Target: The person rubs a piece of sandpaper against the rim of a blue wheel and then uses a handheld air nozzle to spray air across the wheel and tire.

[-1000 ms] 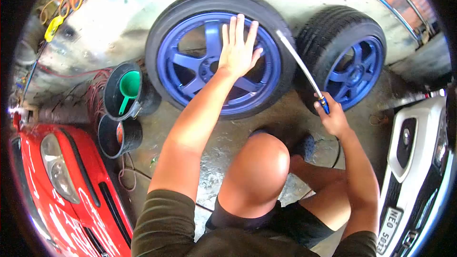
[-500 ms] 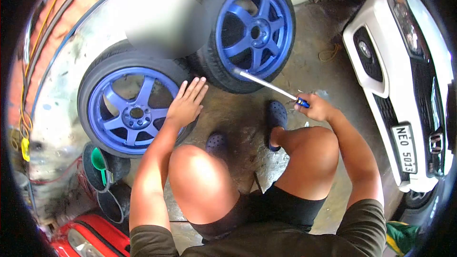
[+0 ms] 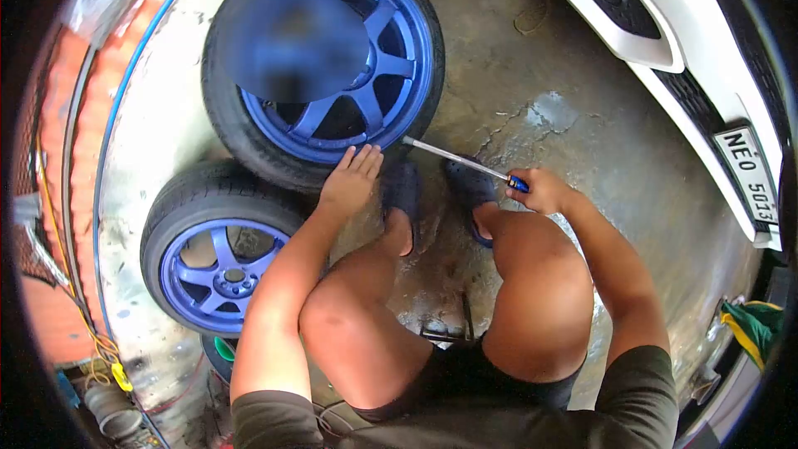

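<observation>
A long metal tool [image 3: 457, 156] with a blue handle is held in my right hand [image 3: 542, 191]. Its far tip reaches the lower right edge of the upper blue wheel [image 3: 391, 64], near where rim and tyre meet; whether it touches is unclear. My left hand [image 3: 351, 180] lies with its fingers stretched out on the lower edge of that wheel. A second blue wheel [image 3: 223, 237] with its tyre leans at the lower left, partly behind my left forearm. A blurred patch hides part of the upper wheel.
A white car front [image 3: 657, 25] with a licence plate [image 3: 747, 175] stands on the right. My feet in dark clogs [image 3: 402, 191] are on the wet floor [image 3: 507, 75]. A blue hose [image 3: 116, 108] runs along the left wall. Green and yellow cloth [image 3: 755, 331] lies at lower right.
The view has shifted, and the upper wheel now appears nearer and more face-on. My left hand has moved from beside the lower wheel to the upper wheel's edge. My right hand still holds the tool.
</observation>
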`<action>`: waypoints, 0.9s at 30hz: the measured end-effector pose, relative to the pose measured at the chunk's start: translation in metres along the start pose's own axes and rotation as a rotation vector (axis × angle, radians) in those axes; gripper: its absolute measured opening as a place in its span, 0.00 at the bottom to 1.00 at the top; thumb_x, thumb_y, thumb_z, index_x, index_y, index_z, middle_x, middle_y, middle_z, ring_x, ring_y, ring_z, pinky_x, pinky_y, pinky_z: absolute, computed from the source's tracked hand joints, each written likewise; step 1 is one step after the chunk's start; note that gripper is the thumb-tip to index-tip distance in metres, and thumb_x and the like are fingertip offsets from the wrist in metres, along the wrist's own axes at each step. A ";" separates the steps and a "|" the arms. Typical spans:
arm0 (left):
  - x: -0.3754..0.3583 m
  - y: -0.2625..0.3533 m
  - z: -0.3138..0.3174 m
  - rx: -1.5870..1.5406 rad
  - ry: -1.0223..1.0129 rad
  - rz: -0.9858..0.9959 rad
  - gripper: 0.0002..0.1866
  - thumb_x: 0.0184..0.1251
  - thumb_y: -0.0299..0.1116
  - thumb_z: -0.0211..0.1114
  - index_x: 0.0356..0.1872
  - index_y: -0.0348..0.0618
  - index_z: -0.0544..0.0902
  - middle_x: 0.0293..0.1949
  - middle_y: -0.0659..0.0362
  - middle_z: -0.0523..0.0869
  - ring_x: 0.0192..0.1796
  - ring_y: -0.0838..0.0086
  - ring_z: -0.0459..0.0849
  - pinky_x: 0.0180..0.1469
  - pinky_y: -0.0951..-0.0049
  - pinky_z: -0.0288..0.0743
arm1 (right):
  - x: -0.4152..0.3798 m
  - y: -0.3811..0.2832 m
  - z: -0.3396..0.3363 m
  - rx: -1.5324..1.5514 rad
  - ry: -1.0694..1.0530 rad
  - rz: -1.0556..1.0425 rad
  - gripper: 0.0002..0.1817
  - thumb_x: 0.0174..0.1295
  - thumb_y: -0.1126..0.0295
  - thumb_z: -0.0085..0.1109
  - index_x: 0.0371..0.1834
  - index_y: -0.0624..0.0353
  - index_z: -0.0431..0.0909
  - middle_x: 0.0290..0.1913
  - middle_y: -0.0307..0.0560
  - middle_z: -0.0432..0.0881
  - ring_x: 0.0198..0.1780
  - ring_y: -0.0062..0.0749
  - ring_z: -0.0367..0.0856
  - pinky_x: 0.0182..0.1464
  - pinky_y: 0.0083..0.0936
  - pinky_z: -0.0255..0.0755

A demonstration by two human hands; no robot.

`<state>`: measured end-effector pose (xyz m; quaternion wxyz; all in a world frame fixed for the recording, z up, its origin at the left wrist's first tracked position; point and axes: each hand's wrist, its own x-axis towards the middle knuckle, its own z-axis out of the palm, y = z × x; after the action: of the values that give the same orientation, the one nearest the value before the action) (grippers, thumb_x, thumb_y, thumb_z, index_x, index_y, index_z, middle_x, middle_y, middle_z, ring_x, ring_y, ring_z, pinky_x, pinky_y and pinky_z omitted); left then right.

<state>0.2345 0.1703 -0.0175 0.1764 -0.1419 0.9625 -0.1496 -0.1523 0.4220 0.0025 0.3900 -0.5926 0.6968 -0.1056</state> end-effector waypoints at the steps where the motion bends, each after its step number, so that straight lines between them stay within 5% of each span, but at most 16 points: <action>1: 0.011 0.002 0.003 0.009 0.007 0.025 0.48 0.72 0.45 0.70 0.87 0.37 0.61 0.90 0.52 0.59 0.91 0.60 0.54 0.91 0.50 0.46 | 0.003 0.004 0.005 0.012 -0.003 0.011 0.20 0.72 0.53 0.68 0.58 0.55 0.86 0.44 0.65 0.91 0.49 0.66 0.89 0.54 0.55 0.81; 15: 0.110 0.026 -0.004 -0.363 0.022 -0.113 0.52 0.70 0.46 0.76 0.87 0.32 0.58 0.90 0.46 0.54 0.91 0.53 0.52 0.90 0.50 0.48 | 0.079 0.073 0.011 0.131 0.216 0.253 0.20 0.75 0.55 0.67 0.62 0.55 0.85 0.41 0.63 0.90 0.46 0.63 0.91 0.51 0.52 0.81; 19: 0.098 0.029 -0.011 -0.468 0.026 -0.139 0.51 0.69 0.45 0.76 0.85 0.29 0.61 0.90 0.43 0.54 0.91 0.51 0.52 0.90 0.47 0.47 | 0.092 0.071 -0.010 0.273 0.187 0.203 0.19 0.77 0.55 0.66 0.56 0.59 0.84 0.40 0.61 0.89 0.44 0.56 0.89 0.51 0.47 0.80; 24: 0.085 0.029 -0.014 -0.500 -0.014 -0.170 0.48 0.69 0.45 0.76 0.82 0.27 0.66 0.89 0.40 0.56 0.91 0.48 0.52 0.90 0.44 0.45 | 0.101 0.071 -0.006 0.377 0.076 0.169 0.18 0.79 0.54 0.67 0.52 0.60 0.85 0.32 0.49 0.83 0.34 0.35 0.76 0.44 0.40 0.74; 27: 0.077 0.027 -0.012 -0.497 0.009 -0.169 0.46 0.69 0.46 0.76 0.80 0.28 0.69 0.88 0.40 0.57 0.91 0.48 0.53 0.90 0.43 0.46 | 0.087 0.050 -0.008 0.510 -0.088 0.356 0.18 0.79 0.54 0.67 0.56 0.58 0.87 0.31 0.45 0.84 0.35 0.31 0.76 0.44 0.38 0.74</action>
<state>0.1550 0.1726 -0.0386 0.1187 -0.2604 0.9551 0.0767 -0.1946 0.3544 -0.0591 0.5683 -0.3483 0.7231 -0.1810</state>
